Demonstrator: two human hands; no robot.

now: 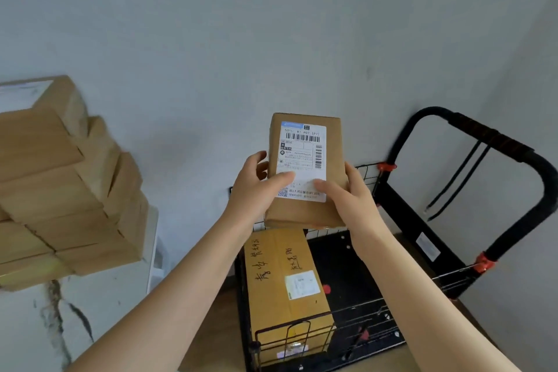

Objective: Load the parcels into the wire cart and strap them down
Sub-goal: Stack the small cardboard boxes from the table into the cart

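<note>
a stack of brown parcels (63, 190) fills the left. the wire cart (371, 308) stands at lower right, with its black handle (498, 145) near the wall and two black cords (459, 181) hanging below the handle. a yellow box (287, 281) lies in the cart's left side. above it a small labelled parcel (305, 160) is held in the air. the left hand (256, 187) and right hand (347, 193) grip its sides, thumbs on the label.

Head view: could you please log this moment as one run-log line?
left hand, right hand: grip small brown labelled cardboard parcel | black wire cart: yellow cardboard box inside | stacked brown parcels: left side
</note>
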